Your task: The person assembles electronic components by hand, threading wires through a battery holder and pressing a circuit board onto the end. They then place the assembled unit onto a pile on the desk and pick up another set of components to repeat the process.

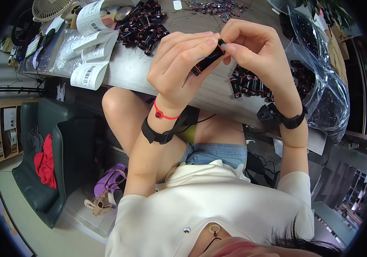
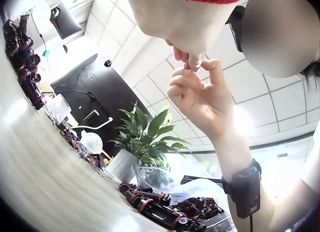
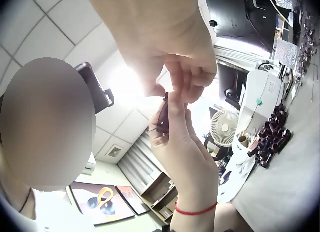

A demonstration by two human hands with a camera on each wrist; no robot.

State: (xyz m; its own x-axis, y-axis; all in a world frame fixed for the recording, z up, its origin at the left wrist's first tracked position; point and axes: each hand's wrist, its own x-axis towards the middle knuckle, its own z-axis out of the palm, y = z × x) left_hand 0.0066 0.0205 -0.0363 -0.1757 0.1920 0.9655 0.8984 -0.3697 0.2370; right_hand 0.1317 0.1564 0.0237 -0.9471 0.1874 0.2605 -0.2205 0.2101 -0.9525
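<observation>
Left hand [image 1: 177, 64] is curled round a black cylinder [image 1: 207, 62], held tilted above the table [image 1: 127, 73], its upper end pinched by the bent thumb and forefinger of the right hand [image 1: 256, 47], while similar cylinders [image 1: 142, 30] are heaped beyond the left hand.

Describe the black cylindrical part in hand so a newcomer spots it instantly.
Above the grey wood-grain tabletop, a left hand wearing a red string bracelet grips the black cylinder. Only this one is raised, the right hand at one end; its lookalikes lie piled.
</observation>
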